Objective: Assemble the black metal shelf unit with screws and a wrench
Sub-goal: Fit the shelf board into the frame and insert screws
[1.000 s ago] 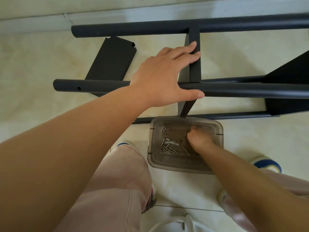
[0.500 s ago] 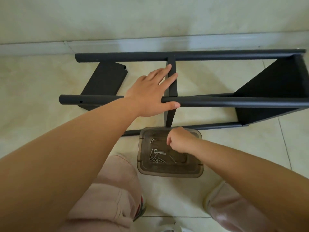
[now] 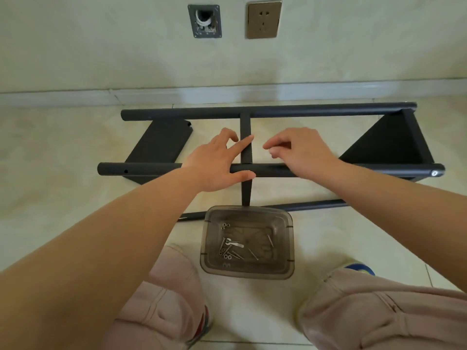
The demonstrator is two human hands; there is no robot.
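The left hand [image 3: 217, 162] lies flat with straight fingers over the near tube [image 3: 316, 170] of the black shelf frame [image 3: 278, 113], index finger on the crossbar [image 3: 245, 142]. The right hand [image 3: 303, 150] hovers beside it with fingertips curled together; whether they pinch anything cannot be told. Screws [image 3: 228, 251] lie in a smoky plastic tray [image 3: 289, 248] on the tile floor [image 3: 63, 147] just before the frame.

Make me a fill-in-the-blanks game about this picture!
1. The screws lie in a clear plastic ____ on the floor.
2. The left hand rests on a ____ metal tube.
3. The power socket is on the ____.
4. A loose black panel lies on the ____ side of the frame.

Missing words: box; black; wall; left
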